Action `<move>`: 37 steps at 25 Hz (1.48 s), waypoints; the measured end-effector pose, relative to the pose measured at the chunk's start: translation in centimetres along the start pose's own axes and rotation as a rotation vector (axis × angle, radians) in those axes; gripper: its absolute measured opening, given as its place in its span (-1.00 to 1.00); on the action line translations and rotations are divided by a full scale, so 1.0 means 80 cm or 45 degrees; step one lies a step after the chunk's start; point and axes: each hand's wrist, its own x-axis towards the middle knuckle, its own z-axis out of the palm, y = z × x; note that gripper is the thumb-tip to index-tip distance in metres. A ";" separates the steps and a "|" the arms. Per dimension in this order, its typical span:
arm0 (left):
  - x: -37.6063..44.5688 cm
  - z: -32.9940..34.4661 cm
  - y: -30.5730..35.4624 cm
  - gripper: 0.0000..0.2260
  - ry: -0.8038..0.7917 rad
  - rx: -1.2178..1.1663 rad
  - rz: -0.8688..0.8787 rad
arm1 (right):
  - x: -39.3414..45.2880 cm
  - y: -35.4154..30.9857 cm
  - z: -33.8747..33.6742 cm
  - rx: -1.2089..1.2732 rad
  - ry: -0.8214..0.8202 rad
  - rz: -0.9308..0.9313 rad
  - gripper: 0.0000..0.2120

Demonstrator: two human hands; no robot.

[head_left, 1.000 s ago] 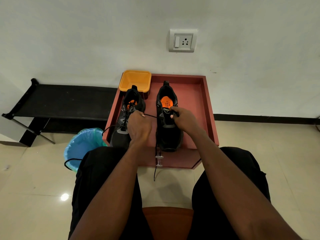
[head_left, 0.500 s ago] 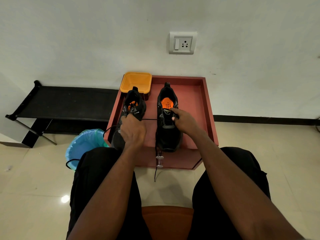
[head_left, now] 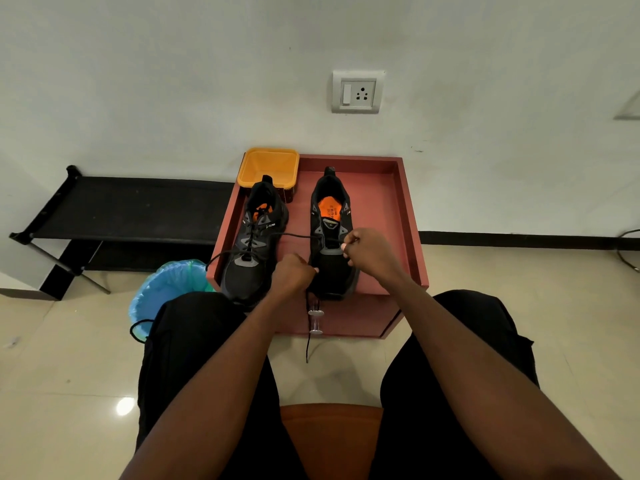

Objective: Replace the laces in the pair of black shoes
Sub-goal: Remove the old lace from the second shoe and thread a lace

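Note:
Two black shoes with orange insoles stand side by side on a red-brown low table (head_left: 388, 216), toes toward me. The left shoe (head_left: 254, 244) is laced. On the right shoe (head_left: 330, 233) a black lace (head_left: 294, 234) runs from the eyelets leftward across the gap and over the left shoe. My right hand (head_left: 369, 252) pinches the lace at the right shoe's eyelets. My left hand (head_left: 292, 275) is curled by the shoe's toe; a lace end hangs below it over the table's front. What its fingers hold is hidden.
An orange tub (head_left: 268, 166) sits at the table's back left corner. A blue-lined bin (head_left: 169, 289) stands on the floor to the left, beside a black low rack (head_left: 131, 209). The table drawer has a metal knob (head_left: 316, 322). My knees flank the table front.
My left hand has moved right and toward me, from over the left shoe to the right shoe's toe. The lace now lies slack across both shoes. My right hand has shifted slightly right.

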 end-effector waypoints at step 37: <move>-0.006 -0.086 0.012 -0.68 0.621 0.513 0.309 | -0.008 -0.009 -0.079 1.202 0.183 0.179 -0.86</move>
